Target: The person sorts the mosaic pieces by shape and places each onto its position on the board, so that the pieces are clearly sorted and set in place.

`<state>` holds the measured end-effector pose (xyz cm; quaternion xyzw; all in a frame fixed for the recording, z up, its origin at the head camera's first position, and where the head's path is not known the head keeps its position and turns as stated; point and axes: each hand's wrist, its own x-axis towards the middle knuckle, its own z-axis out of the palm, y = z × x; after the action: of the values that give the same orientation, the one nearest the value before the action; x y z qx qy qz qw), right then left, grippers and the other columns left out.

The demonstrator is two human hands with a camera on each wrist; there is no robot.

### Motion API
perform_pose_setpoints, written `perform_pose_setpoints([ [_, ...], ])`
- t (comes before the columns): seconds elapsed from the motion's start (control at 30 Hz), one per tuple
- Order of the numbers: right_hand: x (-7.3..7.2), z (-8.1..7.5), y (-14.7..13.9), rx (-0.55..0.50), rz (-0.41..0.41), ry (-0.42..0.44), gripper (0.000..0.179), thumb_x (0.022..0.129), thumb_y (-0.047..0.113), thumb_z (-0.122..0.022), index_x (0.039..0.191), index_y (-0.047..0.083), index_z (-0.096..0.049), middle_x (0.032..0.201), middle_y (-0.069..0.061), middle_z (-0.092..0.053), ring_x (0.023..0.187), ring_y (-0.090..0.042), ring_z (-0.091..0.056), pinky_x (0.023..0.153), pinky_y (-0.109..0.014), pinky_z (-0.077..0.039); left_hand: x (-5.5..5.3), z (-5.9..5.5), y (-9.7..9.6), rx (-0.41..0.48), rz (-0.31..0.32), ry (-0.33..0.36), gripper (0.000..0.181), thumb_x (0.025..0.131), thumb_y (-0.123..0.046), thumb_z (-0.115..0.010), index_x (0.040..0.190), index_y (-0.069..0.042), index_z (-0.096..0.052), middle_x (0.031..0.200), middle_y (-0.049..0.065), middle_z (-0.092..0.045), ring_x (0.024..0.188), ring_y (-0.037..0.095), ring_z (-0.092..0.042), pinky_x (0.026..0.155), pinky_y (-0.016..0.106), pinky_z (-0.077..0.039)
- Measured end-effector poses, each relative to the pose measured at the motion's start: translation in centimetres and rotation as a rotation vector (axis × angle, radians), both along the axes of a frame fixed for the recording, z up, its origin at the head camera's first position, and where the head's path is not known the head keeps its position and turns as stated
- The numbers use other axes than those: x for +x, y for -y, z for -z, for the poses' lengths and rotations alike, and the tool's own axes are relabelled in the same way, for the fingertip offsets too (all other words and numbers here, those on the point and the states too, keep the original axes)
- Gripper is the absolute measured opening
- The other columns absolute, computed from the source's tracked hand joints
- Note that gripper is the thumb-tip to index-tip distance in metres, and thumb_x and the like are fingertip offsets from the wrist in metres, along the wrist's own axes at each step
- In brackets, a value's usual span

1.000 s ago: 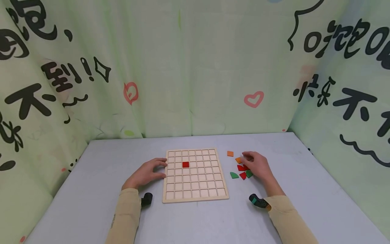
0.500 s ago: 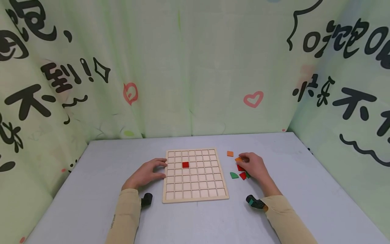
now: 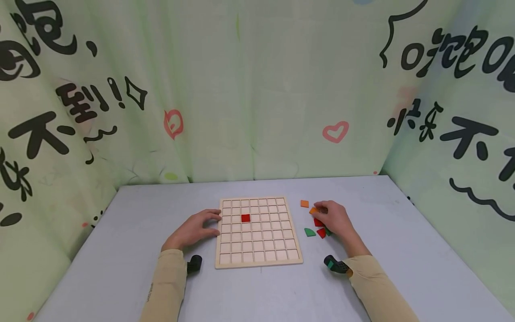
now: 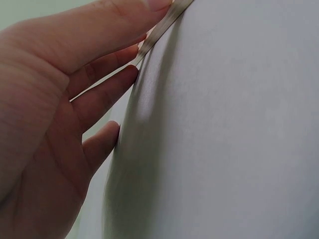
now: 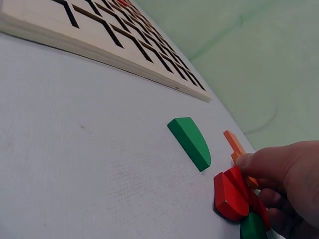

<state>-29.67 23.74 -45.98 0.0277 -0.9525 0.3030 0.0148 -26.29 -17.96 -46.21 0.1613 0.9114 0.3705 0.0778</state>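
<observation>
Orange showed at the fingertips of our right hand (image 3: 337, 219), whose thumb and finger pinched a small orange piece (image 5: 253, 183); the other fingers were curled in behind the thumb. We could not tell whether that piece touched the table (image 3: 257, 295) beneath it. Our left hand (image 3: 193, 229) was spread, thumb and fingers well apart, their tips at the left edge of the wooden board (image 3: 257, 235).

Close about our right hand, to the right of the board, we had more pieces. Red pieces (image 5: 229, 199) lay bunched just beside the pinched one, and a green piece (image 5: 253, 226) was partly hidden under our hand. Nearer the board and apart from that bunch lay a green quarter-round (image 3: 310, 232); an orange square (image 3: 304, 203) lay a little beyond the pinched piece.

Between our hands the board lay flat, its face divided into square cells. One red square (image 3: 246, 218) filled a cell in the third row from the far edge, third from the left.

We wore tan sleeves (image 3: 165, 281), with a black device (image 3: 194, 264) at each wrist. Past the table hung a pale green curtain (image 3: 257, 89) with black lettering (image 3: 35, 141).
</observation>
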Motion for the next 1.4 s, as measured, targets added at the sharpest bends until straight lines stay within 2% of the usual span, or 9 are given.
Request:
perform_pose_setpoints([
  [0.53, -0.4, 0.3, -0.3, 0.045, -0.060, -0.058, 0.030, 0.092, 0.010, -0.067, 0.118, -0.003, -0.067, 0.114, -0.022, -0.062, 0.104, -0.035, -0.056, 0.092, -0.049, -0.050, -0.2, 0.4, 0.0, -0.002, -0.003, -0.006, 0.043, 0.084, -0.020, -0.078, 0.123, -0.007, -0.065, 0.146, 0.005, -0.048, 0.139, 0.029, -0.038, 0.113, 0.047, -0.033],
  [0.9, -0.3, 0.1, 0.0, 0.040, -0.068, -0.079, 0.030, 0.094, 0.010, -0.064, 0.121, -0.004, -0.065, 0.114, -0.022, -0.061, 0.102, -0.034, -0.057, 0.089, -0.048, -0.051, -0.3, 0.5, 0.1, 0.001, 0.000, -0.018, 0.044, 0.084, -0.021, -0.078, 0.125, -0.008, -0.065, 0.145, 0.005, -0.049, 0.138, 0.029, -0.039, 0.113, 0.048, -0.034],
  [1.13, -0.4, -0.4, 0.8, -0.007, -0.074, -0.132, 0.031, 0.094, 0.011, -0.064, 0.122, -0.004, -0.065, 0.116, -0.023, -0.060, 0.104, -0.036, -0.059, 0.087, -0.047, -0.053, -0.3, 0.3, 0.2, -0.005, 0.007, -0.023, 0.044, 0.085, -0.020, -0.077, 0.125, -0.007, -0.065, 0.145, 0.006, -0.049, 0.138, 0.030, -0.039, 0.113, 0.048, -0.034],
  [1.4, -0.3, -1.4, 2.3, -0.020, -0.115, -0.112, 0.030, 0.095, 0.011, -0.063, 0.123, 0.000, -0.066, 0.119, -0.020, -0.060, 0.102, -0.033, -0.059, 0.081, -0.042, -0.055, -0.3, 0.4, 0.2, 0.005, 0.003, -0.016, 0.044, 0.085, -0.020, -0.077, 0.125, -0.007, -0.065, 0.145, 0.006, -0.049, 0.138, 0.030, -0.039, 0.113, 0.048, -0.033],
])
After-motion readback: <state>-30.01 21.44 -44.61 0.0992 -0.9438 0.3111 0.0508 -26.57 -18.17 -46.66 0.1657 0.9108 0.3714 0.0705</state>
